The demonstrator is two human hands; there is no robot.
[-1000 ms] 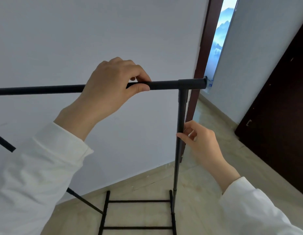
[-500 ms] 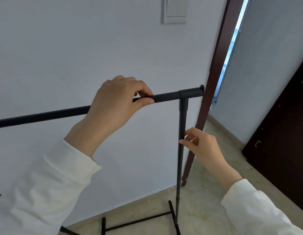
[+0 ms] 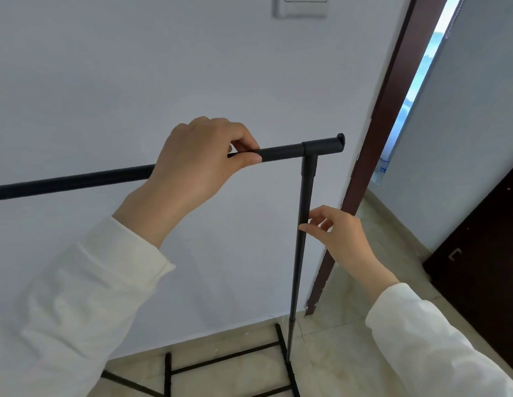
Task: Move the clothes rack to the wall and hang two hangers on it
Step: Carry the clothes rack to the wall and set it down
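Change since earlier: top rail sits lower and more tilted in view; wall switch plate has come into sight at 12 o'clock; both hands keep their places on the frame.
Sleeves: two, white, at 7 and 5 o'clock, nearest the camera.
Left hand (image 3: 198, 164): closed over the top rail, thumb beneath, fingers wrapped.
Right hand (image 3: 339, 234): fingers loosely curled, fingertips (image 3: 304, 227) pinching the upright post at 3 o'clock.
Clothes rack (image 3: 306, 181): one, black tube frame, centre of view, base bars on the floor (image 3: 364, 325) just beside the wall (image 3: 134, 81).
Handling, judged: light, stiff, smooth tube; likely to rock if pushed high, so hold rail and post together.
Hangers: none in view; two left to hang.
Door frame (image 3: 392, 110): one, dark brown, 2 o'clock.
Switch plate (image 3: 301, 7): one.
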